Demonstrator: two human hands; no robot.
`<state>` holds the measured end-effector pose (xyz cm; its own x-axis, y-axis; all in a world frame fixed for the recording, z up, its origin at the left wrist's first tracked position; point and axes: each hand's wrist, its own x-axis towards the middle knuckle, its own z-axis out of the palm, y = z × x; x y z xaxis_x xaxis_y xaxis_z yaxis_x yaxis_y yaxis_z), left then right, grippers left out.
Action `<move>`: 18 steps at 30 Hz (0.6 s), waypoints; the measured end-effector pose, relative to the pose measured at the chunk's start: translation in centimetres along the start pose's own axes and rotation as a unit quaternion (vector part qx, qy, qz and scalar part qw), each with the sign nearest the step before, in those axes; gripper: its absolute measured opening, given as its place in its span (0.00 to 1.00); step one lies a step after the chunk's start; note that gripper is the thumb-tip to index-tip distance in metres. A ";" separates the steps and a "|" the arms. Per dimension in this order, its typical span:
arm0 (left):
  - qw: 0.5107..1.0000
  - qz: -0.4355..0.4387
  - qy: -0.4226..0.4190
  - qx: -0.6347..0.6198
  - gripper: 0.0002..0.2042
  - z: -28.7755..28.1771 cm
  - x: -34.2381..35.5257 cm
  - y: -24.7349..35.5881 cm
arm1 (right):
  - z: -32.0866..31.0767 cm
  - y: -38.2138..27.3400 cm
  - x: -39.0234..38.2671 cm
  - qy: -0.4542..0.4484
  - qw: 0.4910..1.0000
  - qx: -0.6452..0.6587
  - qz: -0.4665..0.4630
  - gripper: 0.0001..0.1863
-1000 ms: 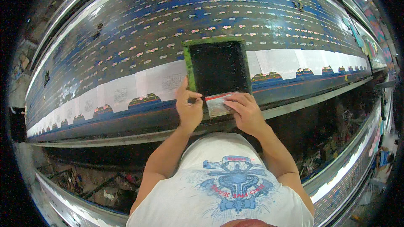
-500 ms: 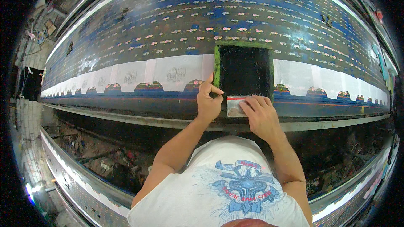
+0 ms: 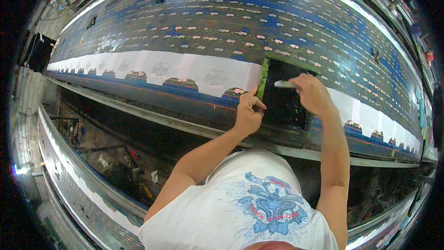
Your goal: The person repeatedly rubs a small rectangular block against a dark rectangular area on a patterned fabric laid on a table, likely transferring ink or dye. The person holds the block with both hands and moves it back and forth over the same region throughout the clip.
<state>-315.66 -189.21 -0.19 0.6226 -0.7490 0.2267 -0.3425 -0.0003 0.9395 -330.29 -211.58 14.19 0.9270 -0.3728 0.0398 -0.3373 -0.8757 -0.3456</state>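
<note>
A screen-printing frame (image 3: 265, 75) with a green rim and a black mesh lies on the long printing table, over a row of white cloth pieces (image 3: 218, 75). At its near left edge my left hand (image 3: 250, 112) grips the rim, the index finger stretched along it and the other fingers curled. My right hand (image 3: 314, 93) is closed round a squeegee (image 3: 284, 84) with a pale blade, over the upper middle of the mesh. Only the squeegee's left end shows; my fingers cover the rest. Wet-looking dark streaks mark the mesh below it.
Small vehicle-like prints in rows cover the table (image 3: 208, 25), stained blue and dark. Dark half-round patches show below the cloth pieces. A metal rail (image 3: 185, 122) edges the table near me. Behind me, past a gap with litter, runs another printed table (image 3: 88, 190).
My right hand has lifted the squeegee from the near end of the frame and moved it away from me over the mesh. My left hand stays at the rim. The view has tilted.
</note>
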 end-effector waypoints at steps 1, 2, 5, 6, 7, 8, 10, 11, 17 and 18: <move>1.000 0.003 -0.007 -0.011 0.12 0.0 0.0 -0.2 | 0.0 0.6 1.0 0.013 1.000 -0.007 0.006 0.21; 1.000 0.003 -0.004 -0.015 0.12 -0.1 0.0 -0.2 | 0.2 0.7 1.6 0.034 0.999 -0.010 0.011 0.21; 1.000 0.013 -0.001 -0.017 0.11 0.0 0.1 -0.1 | 0.8 0.7 2.5 0.081 0.996 -0.022 0.021 0.24; 1.000 0.014 0.000 -0.018 0.11 0.0 0.1 -0.1 | 1.3 0.7 2.2 0.083 0.996 -0.027 0.020 0.25; 1.000 0.016 0.001 -0.019 0.11 0.0 0.1 -0.1 | 1.8 0.6 1.7 0.086 0.996 -0.033 0.019 0.26; 1.000 0.018 -0.004 -0.021 0.11 0.1 0.1 0.1 | 2.3 0.5 0.8 0.090 0.995 -0.038 0.022 0.27; 1.000 0.013 -0.003 -0.021 0.12 0.0 -0.1 0.0 | 2.9 -1.0 -0.4 0.076 0.996 -0.040 0.018 0.27; 1.000 0.012 -0.005 -0.022 0.12 -0.1 -0.2 0.0 | 3.1 -2.1 -1.3 0.070 0.996 -0.043 0.019 0.27; 1.000 0.009 -0.007 -0.019 0.11 -0.3 -0.3 0.0 | 4.3 -7.4 -6.6 0.044 0.998 -0.039 0.019 0.29; 1.000 0.007 -0.006 -0.021 0.11 -0.3 -0.2 0.3 | 4.5 -8.1 -7.4 0.046 0.998 -0.042 0.018 0.28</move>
<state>-315.66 -188.82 0.09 0.6090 -0.7572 0.2363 -0.3213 0.0368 0.9463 -333.73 -200.36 12.42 0.8965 -0.4277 0.1157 -0.3862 -0.8824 -0.2687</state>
